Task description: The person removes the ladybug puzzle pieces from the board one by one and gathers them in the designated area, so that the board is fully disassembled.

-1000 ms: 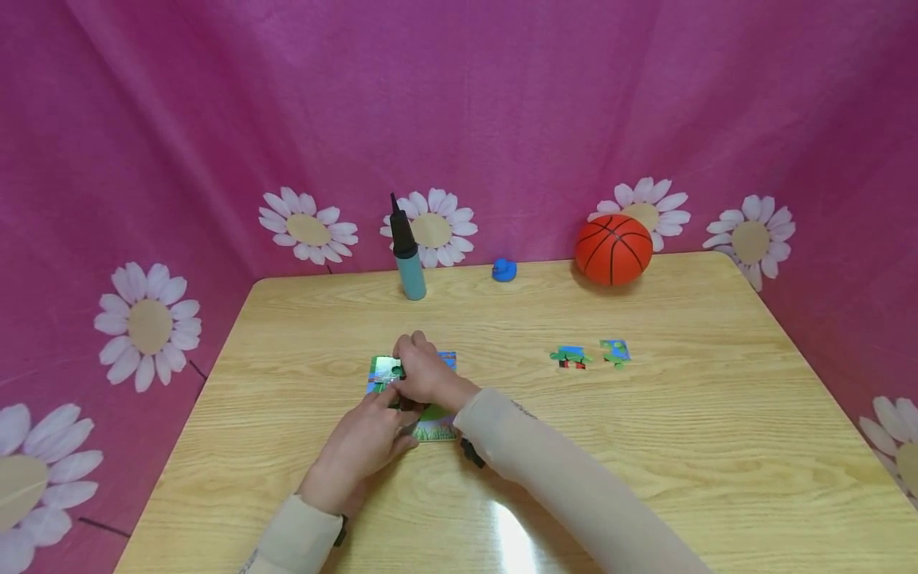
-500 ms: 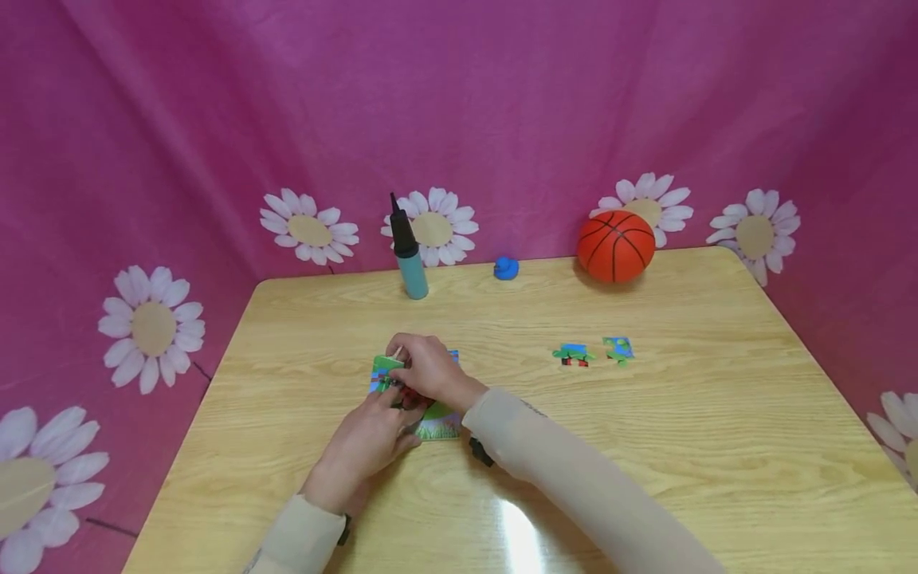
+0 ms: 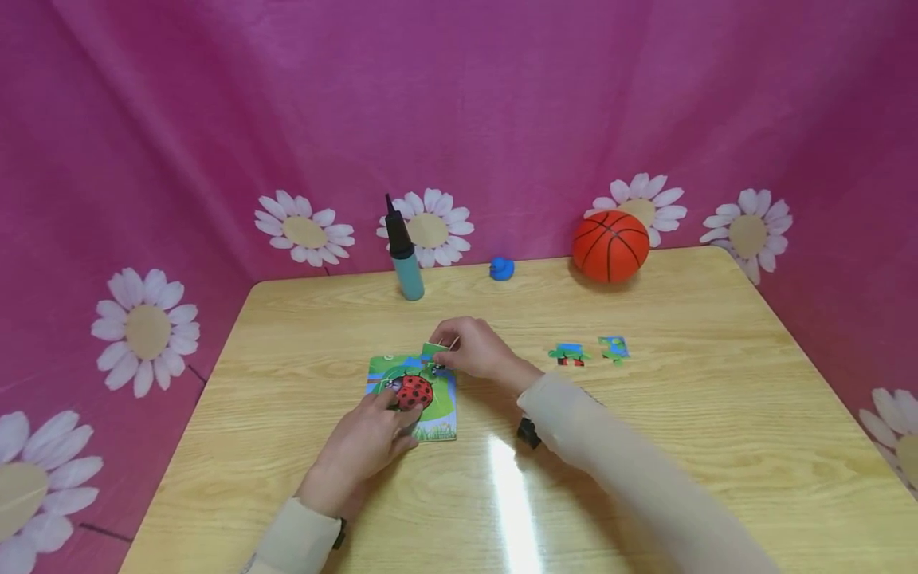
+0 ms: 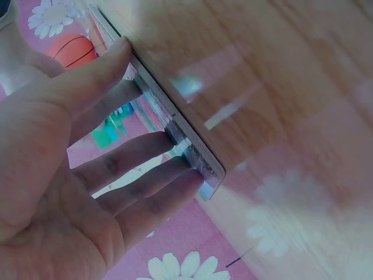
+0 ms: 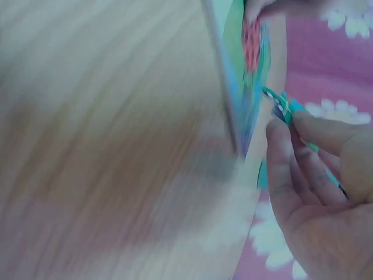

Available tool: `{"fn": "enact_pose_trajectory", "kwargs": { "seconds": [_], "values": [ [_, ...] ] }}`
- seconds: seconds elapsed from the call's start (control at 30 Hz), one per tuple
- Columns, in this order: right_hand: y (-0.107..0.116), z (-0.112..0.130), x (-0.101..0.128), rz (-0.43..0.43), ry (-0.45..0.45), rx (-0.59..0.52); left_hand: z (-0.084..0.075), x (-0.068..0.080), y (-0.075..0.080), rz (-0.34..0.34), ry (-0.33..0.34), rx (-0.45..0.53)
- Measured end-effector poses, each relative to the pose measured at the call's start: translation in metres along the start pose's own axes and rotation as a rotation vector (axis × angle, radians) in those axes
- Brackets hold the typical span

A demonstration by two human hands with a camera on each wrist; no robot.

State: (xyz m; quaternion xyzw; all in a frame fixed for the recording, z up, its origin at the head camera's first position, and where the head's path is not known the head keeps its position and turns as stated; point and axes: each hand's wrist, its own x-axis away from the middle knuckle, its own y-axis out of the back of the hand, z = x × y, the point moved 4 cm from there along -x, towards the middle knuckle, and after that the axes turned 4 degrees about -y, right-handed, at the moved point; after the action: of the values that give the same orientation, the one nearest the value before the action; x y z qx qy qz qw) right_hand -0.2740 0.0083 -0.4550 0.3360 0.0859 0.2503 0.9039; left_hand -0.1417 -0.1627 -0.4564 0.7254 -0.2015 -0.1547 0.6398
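- Puzzle [image 3: 441,404] on the tabletop [image 3: 645,446]: its printed ladybird [image 3: 416,392] shows more now, the right hand [image 3: 476,348] having shifted from eleven o'clock to one o'clock.
- That hand pinches a green piece [image 3: 431,350]; blur makes contact with the puzzle hard to judge.
- Left hand [image 3: 362,434], fingers loosely extended, rests at the puzzle's seven o'clock.

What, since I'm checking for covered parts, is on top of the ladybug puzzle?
On the puzzle rests the left hand, hiding what lies beneath it. The right hand holds a piece by the far edge; whether it touches is unclear.
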Motion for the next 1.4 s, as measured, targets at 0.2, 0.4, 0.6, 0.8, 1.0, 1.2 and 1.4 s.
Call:
{"fn": "enact_pose_trajectory", "kwargs": {
  "seconds": [0.2, 0.4, 0.6, 0.8, 1.0, 1.2, 1.4],
  "values": [
    [0.028, -0.031, 0.016, 0.018, -0.048, 0.025, 0.001, 0.0, -0.002, 0.024, 0.018, 0.004],
    [0.048, -0.053, 0.034, 0.067, -0.073, 0.078, 0.002, -0.001, -0.003, 0.041, 0.057, 0.031],
    [0.066, -0.065, 0.043, 0.149, -0.104, 0.144, 0.004, 0.0, -0.005, 0.048, 0.078, 0.038],
    [0.08, -0.07, 0.046, 0.15, -0.147, 0.178, 0.003, 0.0, -0.004, 0.039, 0.066, 0.042],
    [0.081, -0.077, 0.045, 0.152, -0.207, 0.226, 0.003, 0.0, -0.004, 0.044, 0.059, 0.039],
    [0.076, -0.074, 0.043, 0.144, -0.164, 0.275, 0.003, 0.0, -0.004, 0.049, 0.062, 0.042],
    [0.07, -0.065, 0.041, 0.087, -0.077, 0.389, 0.003, 0.0, -0.004, 0.048, 0.067, 0.039]
  ]
}}
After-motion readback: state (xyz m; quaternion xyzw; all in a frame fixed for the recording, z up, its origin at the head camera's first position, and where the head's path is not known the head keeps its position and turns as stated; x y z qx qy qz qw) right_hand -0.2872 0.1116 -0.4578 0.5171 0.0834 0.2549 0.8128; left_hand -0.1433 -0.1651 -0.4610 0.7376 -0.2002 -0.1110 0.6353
